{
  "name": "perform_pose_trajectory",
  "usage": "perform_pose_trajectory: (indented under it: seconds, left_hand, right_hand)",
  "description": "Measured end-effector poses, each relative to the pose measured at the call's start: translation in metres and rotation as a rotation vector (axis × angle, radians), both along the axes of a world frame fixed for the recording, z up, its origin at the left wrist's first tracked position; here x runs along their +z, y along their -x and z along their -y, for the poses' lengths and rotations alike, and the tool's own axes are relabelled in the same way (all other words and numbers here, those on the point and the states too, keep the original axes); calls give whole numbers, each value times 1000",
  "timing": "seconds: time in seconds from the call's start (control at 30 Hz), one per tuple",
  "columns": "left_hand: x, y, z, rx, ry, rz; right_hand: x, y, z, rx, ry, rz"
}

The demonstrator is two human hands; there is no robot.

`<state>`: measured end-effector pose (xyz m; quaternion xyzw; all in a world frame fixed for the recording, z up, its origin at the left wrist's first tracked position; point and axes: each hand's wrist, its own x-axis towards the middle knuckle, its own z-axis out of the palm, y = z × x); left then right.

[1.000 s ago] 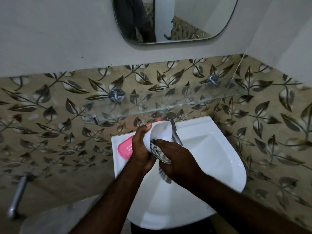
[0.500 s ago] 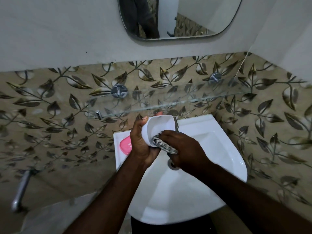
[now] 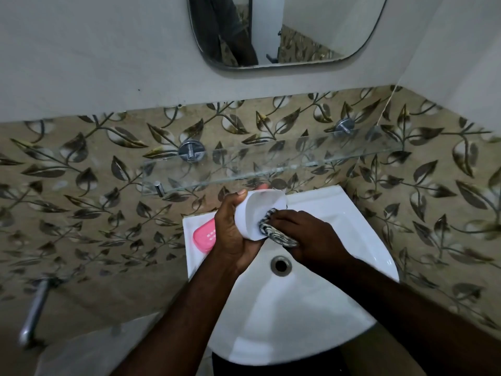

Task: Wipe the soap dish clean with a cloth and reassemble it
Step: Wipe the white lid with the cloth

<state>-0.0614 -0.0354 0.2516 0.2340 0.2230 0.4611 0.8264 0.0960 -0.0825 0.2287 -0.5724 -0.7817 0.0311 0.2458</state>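
My left hand (image 3: 230, 232) grips the white soap dish base (image 3: 257, 210), tilted on its side with the hollow facing right, above the back of the white sink (image 3: 352, 256). Pressed into that hollow is a grey patterned cloth (image 3: 273, 232), bunched under the fingers of my right hand (image 3: 311, 237). The pink perforated insert of the soap dish (image 3: 204, 237) lies flat on the sink's left rear ledge, partly hidden behind my left hand.
A glass shelf (image 3: 271, 161) on chrome brackets juts out just above the hands. The sink drain (image 3: 281, 265) lies below them. A mirror (image 3: 284, 31) hangs higher on the wall. A chrome pipe (image 3: 34, 310) sticks out at lower left. The tap is hidden.
Both hands with the dish and cloth have shifted slightly up toward the shelf. The cloth has slid inside the dish. The drain has come into sight below the hands.
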Motion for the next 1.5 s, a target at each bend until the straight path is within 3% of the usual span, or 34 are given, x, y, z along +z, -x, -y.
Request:
perform_pose_trajectory:
  seconds: [0.13,0.3,0.43,0.5,0.63,0.7,0.77,0.87,0.93,1.0,1.13,1.2,1.33,1.4,1.5]
  left_hand:
    - [-1,6,-6,-12,40,16]
    - [-11,-3,0,84,47,-94]
    - [-13,-12,10,128,27,-230]
    - [-15,-9,9,120,100,-260]
    - [-20,-2,-1,126,171,-225]
    - [-18,-3,-5,128,180,-146]
    - [-18,-5,-6,127,193,-122]
    - [-20,-7,-3,152,201,-204]
    - [-21,-10,1,154,206,-235]
    - [-21,-9,0,147,203,-252]
    - [-18,-5,-7,84,249,-245]
    - [-20,-6,-7,95,258,-257]
    - [-22,-7,-9,148,246,-183]
    - [-24,-8,-9,113,245,-161]
    - [-25,-5,-7,0,298,-148]
  right_hand:
    - [-3,10,-2,-16,10,-179]
    - [-4,38,1,-145,43,-511]
    - [1,55,15,-98,79,-616]
    - [-6,56,24,-47,59,-514]
    - [-28,26,21,83,-144,99]
    - [-29,16,15,58,-116,128]
    - [-24,24,13,2,-81,19]
    - [-12,51,15,-85,168,-545]
    - [-12,60,19,-132,259,-751]
    - [-18,56,23,-94,161,-613]
    - [-37,28,20,57,-57,-40]
    - [-34,27,17,43,-36,-97]
    - [-13,55,20,-49,118,-598]
    - [-11,58,26,-46,31,-520]
    - [-20,39,29,80,-93,-119]
